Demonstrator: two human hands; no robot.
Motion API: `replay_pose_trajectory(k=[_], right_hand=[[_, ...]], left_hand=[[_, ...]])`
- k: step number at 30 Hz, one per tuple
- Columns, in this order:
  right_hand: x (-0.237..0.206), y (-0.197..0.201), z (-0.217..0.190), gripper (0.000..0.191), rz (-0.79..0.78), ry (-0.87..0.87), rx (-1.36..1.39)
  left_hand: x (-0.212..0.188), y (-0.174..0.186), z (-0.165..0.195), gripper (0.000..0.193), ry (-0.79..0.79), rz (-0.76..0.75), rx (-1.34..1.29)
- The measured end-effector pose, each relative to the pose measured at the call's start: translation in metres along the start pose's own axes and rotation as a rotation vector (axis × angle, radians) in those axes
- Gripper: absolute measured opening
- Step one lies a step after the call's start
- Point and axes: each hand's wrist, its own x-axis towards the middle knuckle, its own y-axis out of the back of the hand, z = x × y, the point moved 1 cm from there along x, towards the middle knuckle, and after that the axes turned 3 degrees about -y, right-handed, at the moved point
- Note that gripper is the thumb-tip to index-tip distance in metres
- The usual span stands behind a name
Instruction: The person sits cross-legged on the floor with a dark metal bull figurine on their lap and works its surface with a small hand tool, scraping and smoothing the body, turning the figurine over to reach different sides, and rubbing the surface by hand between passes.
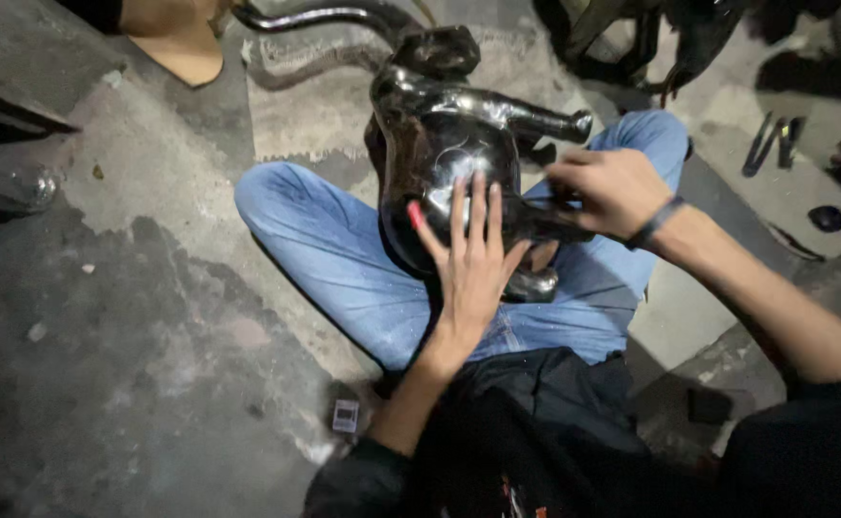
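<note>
A glossy black animal statue [444,134] lies on its side across my lap, legs pointing right, its long tail [315,16] curving away at the top. My left hand [473,259] rests flat on the statue's belly with fingers spread, a small red thing at one fingertip. My right hand [607,192], with a dark band on the wrist, grips one of the statue's legs at the right. I sit cross-legged in blue jeans [344,259] on the concrete floor.
Another person's bare foot [181,38] is at the top left. A small box [346,415] lies on the floor by my left elbow. Dark tools [770,144] and a black lump [828,219] lie at the right. A metal pipe end [27,187] sits at the left.
</note>
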Motion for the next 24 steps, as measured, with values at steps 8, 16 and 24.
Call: replay_pose_trajectory(k=[8,16,24], right_hand=[[-0.045,-0.009,0.042,0.045,0.193,-0.38,0.658],[-0.06,-0.015,0.073,0.035,0.073,-0.499,0.814],[-0.059,-0.019,0.085,0.024,-0.022,-0.515,0.891]], left_hand=[[0.04,-0.017,0.003,0.098,-0.046,-0.094,-0.12],[0.054,-0.013,-0.032,0.063,0.143,0.013,-0.147],[0.059,-0.027,-0.033,0.053,0.284,0.016,-0.24]])
